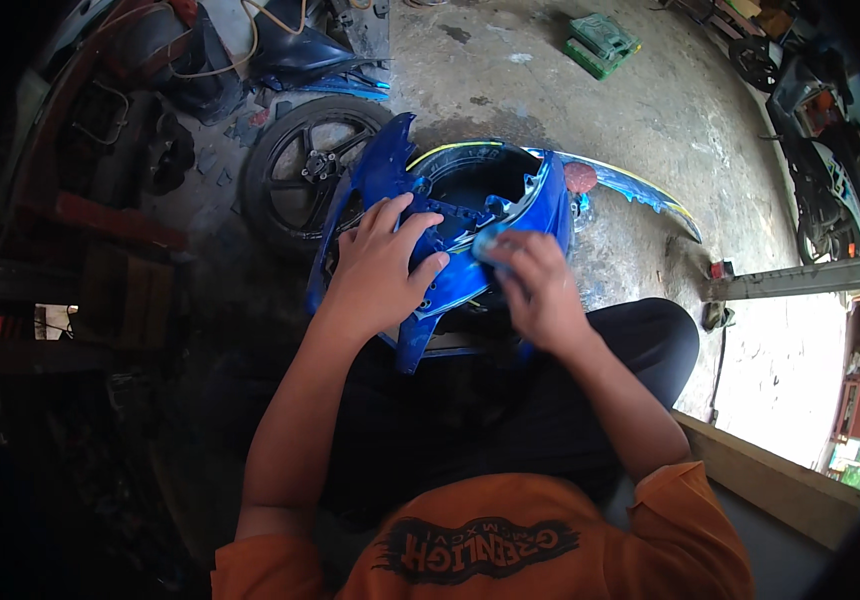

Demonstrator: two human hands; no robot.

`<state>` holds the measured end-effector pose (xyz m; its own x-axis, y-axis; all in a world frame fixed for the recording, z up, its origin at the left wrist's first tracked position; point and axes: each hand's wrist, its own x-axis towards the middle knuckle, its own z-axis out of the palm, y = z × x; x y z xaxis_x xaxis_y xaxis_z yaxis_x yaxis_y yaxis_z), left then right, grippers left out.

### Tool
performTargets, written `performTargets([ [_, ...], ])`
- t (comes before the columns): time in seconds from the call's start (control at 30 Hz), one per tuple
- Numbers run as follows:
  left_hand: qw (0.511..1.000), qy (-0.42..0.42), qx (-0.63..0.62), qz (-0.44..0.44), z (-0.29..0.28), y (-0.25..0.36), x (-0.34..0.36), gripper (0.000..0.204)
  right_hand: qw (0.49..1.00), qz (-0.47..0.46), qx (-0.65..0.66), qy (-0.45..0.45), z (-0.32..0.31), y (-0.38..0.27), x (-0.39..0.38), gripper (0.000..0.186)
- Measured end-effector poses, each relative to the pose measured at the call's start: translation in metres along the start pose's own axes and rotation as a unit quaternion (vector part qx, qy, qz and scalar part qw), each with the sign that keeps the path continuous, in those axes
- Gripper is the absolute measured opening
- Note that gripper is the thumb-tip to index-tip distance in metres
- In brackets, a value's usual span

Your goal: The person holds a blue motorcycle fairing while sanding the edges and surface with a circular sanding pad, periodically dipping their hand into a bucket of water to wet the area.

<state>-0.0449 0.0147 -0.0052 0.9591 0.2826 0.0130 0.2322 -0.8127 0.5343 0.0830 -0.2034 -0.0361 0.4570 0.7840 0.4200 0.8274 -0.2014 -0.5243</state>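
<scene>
Where the far left goes dark, a reddish beam [120,222] runs among shadowed parts, mostly too dim to sort out. Next, up top, a black-and-blue panel [315,65] lies near loose cord. Below it, a black spoked wheel [280,190] lies flat on the concrete floor [670,110], partly covered by the blue fairing [465,277]. Fairing is mid-view, ahead of the person's dark-trousered legs, jagged edges around a dark opening; can't tell what it rests on. Left hand [378,262] lies on the fairing's left part, palm down, grip apart: fingers spread, thumb out, not closed around anything. Right of it, a pale blue pad [484,244] is against the fairing, just below the opening. Right hand [538,278] has its grip clamped on that pad, fingers together; motion blur hides finer detail. Beyond the right hand, a reddish round disc [580,178] sits by the fairing's edge, then a long curved blue strip [642,190] with yellow edging. Farther up, green crate [602,46] on the floor, well apart. Far right, a parked motorcycle [828,195], bent by the lens.
</scene>
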Motion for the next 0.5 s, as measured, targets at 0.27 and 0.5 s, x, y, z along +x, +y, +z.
performTargets([
  [0.27,0.998,0.047,0.014,-0.028,0.016,0.001,-0.012,0.050,0.999,0.012,-0.006,0.034,0.007,0.002,-0.012,0.039],
  [0.5,0.999,0.036,0.013,-0.027,0.010,0.001,-0.010,0.048,0.962,0.195,0.119,0.151,-0.002,-0.006,-0.014,0.027],
])
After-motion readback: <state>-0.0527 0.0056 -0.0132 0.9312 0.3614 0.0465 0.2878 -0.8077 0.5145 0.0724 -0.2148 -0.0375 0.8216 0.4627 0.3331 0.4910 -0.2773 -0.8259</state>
